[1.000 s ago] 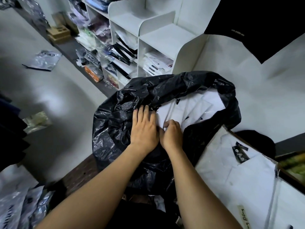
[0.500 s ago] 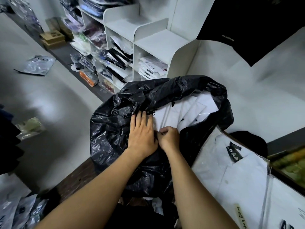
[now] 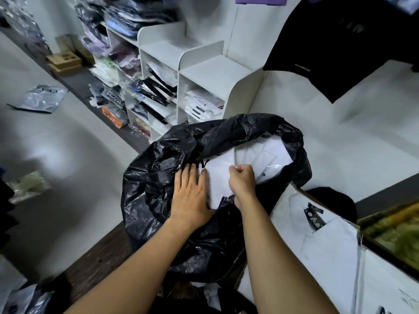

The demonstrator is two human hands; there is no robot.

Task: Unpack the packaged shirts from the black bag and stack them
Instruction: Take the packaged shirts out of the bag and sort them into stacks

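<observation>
Shirts (image 3: 256, 158) in clear packs sit inside the black bag (image 3: 158, 189), where the flat, open left hand (image 3: 192, 196) holds one pack down and the right hand (image 3: 243, 180) pinches it, ready to pull it out.

Packaged shirts (image 3: 265, 155) lie in the bag (image 3: 158, 189); shelves (image 3: 181, 64) behind, stacked shirts (image 3: 317, 257) to its right.

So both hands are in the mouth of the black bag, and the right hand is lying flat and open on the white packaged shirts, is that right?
Not quite. Both hands are at the mouth of the black bag, but the right hand is closed in a fist, gripping the edge of a white packaged shirt. The left hand is the one lying flat and open. The head view shows this.
</observation>
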